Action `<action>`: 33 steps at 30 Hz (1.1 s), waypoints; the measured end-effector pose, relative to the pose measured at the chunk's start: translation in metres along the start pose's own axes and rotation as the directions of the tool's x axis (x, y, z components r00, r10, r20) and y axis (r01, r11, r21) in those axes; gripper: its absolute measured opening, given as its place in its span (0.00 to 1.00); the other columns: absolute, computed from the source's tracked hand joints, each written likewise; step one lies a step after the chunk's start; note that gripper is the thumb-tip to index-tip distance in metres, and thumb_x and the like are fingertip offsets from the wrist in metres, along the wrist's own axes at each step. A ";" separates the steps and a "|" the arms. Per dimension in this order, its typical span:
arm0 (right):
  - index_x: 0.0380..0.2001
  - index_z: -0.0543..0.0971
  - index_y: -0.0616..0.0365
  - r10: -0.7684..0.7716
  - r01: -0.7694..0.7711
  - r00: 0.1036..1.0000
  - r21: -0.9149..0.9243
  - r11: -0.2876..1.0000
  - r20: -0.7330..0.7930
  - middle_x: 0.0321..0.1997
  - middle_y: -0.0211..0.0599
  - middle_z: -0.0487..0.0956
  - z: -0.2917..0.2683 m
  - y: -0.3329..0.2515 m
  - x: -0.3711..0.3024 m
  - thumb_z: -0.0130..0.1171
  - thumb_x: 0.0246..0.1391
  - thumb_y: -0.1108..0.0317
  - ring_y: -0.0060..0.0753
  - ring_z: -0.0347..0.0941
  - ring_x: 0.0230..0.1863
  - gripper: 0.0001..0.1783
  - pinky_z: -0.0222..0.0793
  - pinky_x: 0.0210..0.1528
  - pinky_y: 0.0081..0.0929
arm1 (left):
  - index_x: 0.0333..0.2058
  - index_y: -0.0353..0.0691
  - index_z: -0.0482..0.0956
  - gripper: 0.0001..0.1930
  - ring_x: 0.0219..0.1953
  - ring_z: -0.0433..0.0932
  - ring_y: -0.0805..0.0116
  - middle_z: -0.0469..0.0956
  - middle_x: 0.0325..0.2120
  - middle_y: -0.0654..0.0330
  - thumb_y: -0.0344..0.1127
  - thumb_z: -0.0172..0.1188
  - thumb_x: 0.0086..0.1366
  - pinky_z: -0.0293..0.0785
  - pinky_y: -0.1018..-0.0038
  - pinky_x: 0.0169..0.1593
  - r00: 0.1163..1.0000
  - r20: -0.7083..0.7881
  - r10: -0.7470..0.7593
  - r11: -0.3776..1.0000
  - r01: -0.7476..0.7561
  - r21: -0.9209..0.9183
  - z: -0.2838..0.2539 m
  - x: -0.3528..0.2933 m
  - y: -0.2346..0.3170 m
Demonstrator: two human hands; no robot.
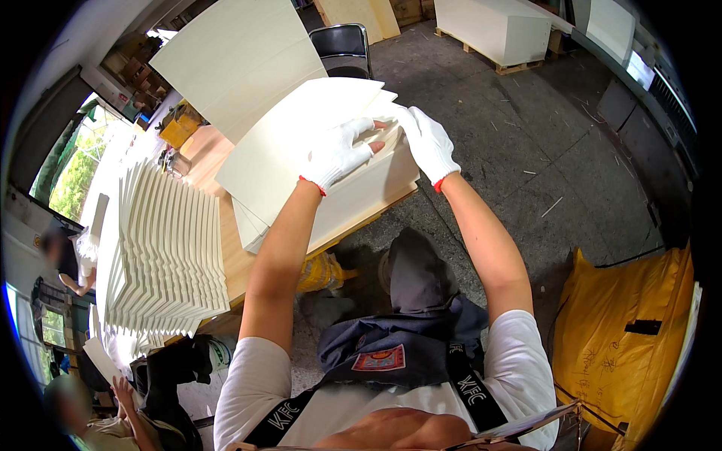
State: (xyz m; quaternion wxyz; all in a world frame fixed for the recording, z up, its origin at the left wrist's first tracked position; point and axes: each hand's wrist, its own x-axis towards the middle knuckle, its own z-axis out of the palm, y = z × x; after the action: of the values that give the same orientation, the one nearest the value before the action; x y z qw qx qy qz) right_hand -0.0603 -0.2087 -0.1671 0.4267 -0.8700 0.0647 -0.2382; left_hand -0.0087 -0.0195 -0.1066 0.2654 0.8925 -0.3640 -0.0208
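Note:
A tall stack of large white sheets (282, 124), like card or thin board, lies on a wooden table in front of me. My left hand (338, 155), in a white glove with bare thumb and finger tips, rests on the stack near its right end. Its thumb and finger are apart. My right hand (429, 143), also in a white glove with a red cuff, curls over the right edge of the sheets, beside the left fingertips. Its thumb is hidden. Near the hands the sheets' edges look uneven and slightly fanned.
Folded white sheets (162, 252) stand in a wavy row on the table (237, 244) at left. Behind the stack are a large upright board (244, 64) and a black chair (342, 46). A palletised white stack (496, 34) stands far right, a yellow bag (617, 346) near right. Two people work at left.

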 end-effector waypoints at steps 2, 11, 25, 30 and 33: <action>0.48 0.78 0.48 -0.017 0.017 1.000 0.004 1.000 -0.021 0.42 0.51 0.82 0.001 0.000 -0.001 0.34 0.70 0.40 0.58 0.78 0.45 0.29 0.70 0.46 0.51 | 0.57 0.52 0.79 0.22 0.51 0.81 0.57 0.82 0.49 0.53 0.44 0.62 0.65 0.73 0.67 0.57 1.000 -0.022 -0.006 0.998 0.005 -0.059 0.001 -0.001 0.001; 0.48 0.78 0.48 -0.074 0.074 0.994 -0.004 0.997 -0.081 0.38 0.52 0.82 0.010 0.011 0.002 0.37 0.69 0.40 0.59 0.78 0.42 0.28 0.70 0.43 0.52 | 0.55 0.55 0.80 0.21 0.50 0.82 0.57 0.84 0.46 0.54 0.44 0.64 0.63 0.74 0.67 0.55 1.000 0.011 -0.027 0.999 0.027 0.044 0.002 -0.003 0.007; 0.48 0.77 0.49 0.009 -0.010 1.000 -0.061 0.998 -0.011 0.37 0.53 0.82 0.002 0.000 0.000 0.36 0.69 0.39 0.59 0.79 0.41 0.29 0.70 0.43 0.52 | 0.53 0.57 0.80 0.17 0.44 0.82 0.56 0.84 0.43 0.54 0.42 0.60 0.66 0.75 0.67 0.49 0.997 -0.038 -0.069 0.997 0.068 -0.026 0.002 -0.004 0.006; 0.47 0.76 0.50 -0.036 0.034 0.998 -0.039 0.999 -0.055 0.36 0.53 0.82 0.008 0.008 0.002 0.37 0.70 0.40 0.59 0.79 0.40 0.28 0.70 0.41 0.52 | 0.52 0.55 0.81 0.17 0.44 0.82 0.55 0.84 0.43 0.54 0.44 0.62 0.64 0.76 0.66 0.49 1.000 -0.018 0.019 0.999 -0.018 0.044 0.003 -0.005 0.006; 0.47 0.76 0.50 -0.026 0.025 0.998 -0.020 0.999 -0.057 0.36 0.54 0.82 0.008 0.007 0.001 0.37 0.70 0.40 0.59 0.79 0.40 0.28 0.70 0.42 0.53 | 0.52 0.56 0.81 0.18 0.44 0.82 0.54 0.84 0.44 0.55 0.46 0.63 0.63 0.76 0.65 0.50 1.000 0.007 -0.021 0.999 0.021 0.048 0.002 -0.006 0.011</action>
State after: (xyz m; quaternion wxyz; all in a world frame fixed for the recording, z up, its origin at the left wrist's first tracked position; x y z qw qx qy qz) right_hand -0.0553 -0.2080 -0.1765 0.4130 -0.8678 0.0682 -0.2680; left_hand -0.0205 -0.0232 -0.1038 0.2422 0.9024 -0.3560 -0.0182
